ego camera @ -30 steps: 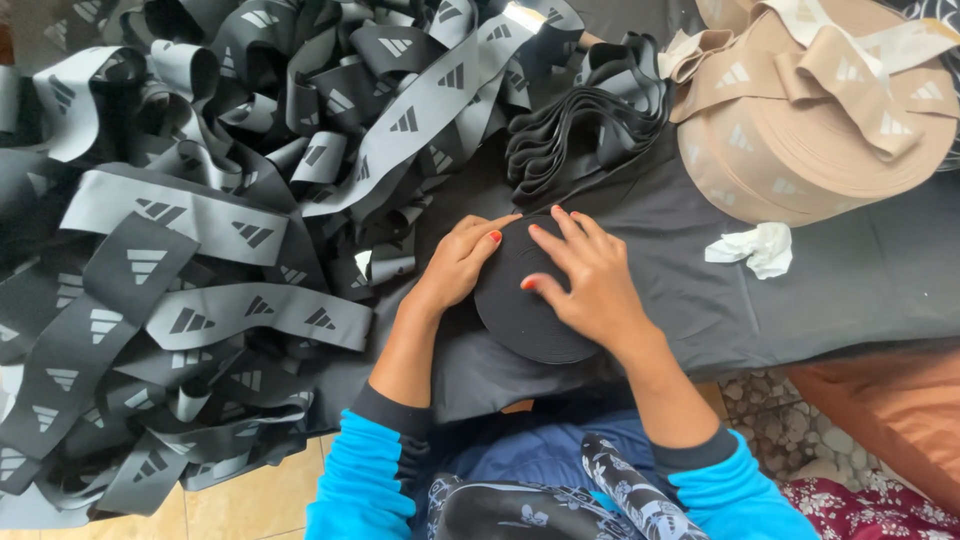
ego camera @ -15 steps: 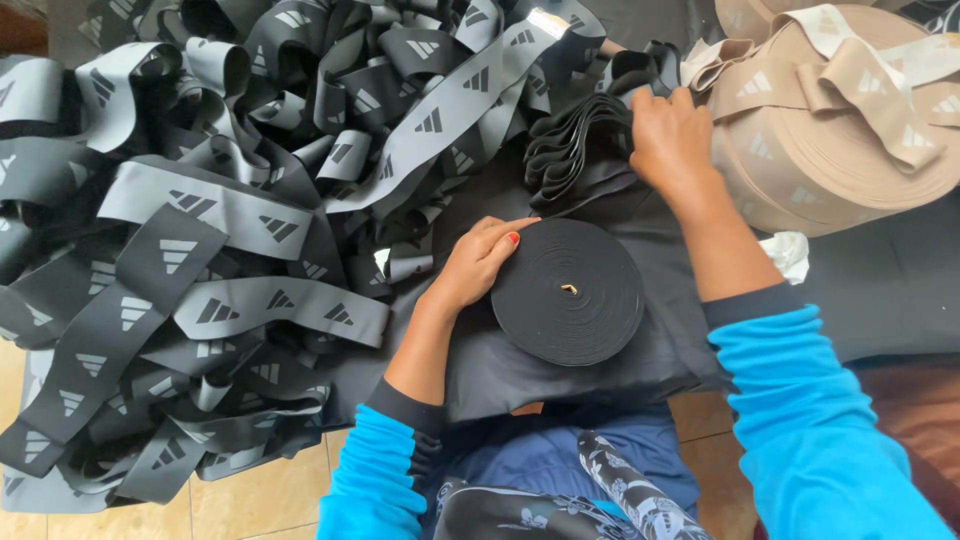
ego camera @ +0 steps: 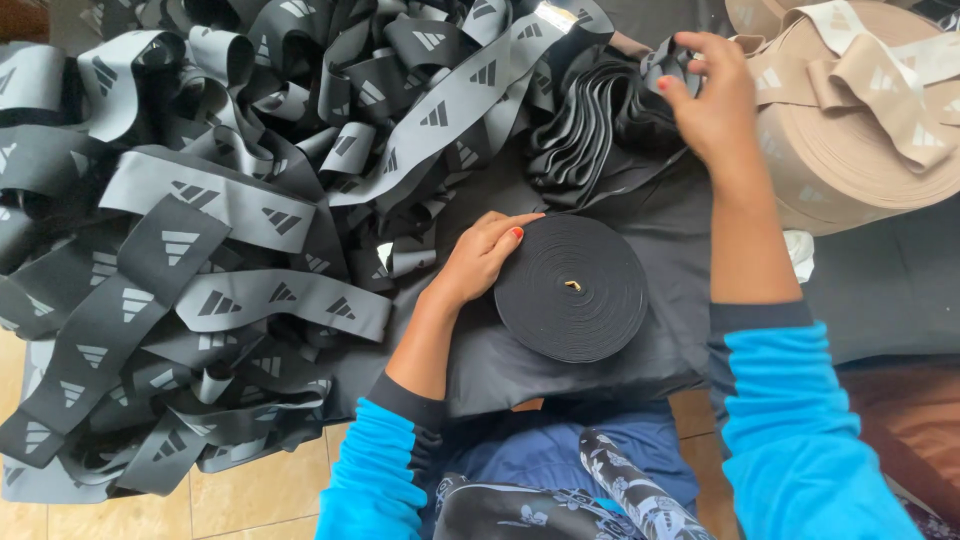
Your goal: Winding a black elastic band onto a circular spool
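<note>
Left hand (ego camera: 485, 255) laid flat against the rim of the black roll (ego camera: 572, 288), flat on dark cloth (ego camera: 660, 350) over the lap. Right hand (ego camera: 708, 95) up ahead, pinching the folded black strap bundle (ego camera: 590, 125), beside the beige roll (ego camera: 860, 140). Grey printed bands (ego camera: 200, 250) heaped left.

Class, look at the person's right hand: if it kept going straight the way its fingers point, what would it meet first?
The right hand points up-left and already touches the bunch of loose black band; further on, probably the grey patterned strap.
</note>
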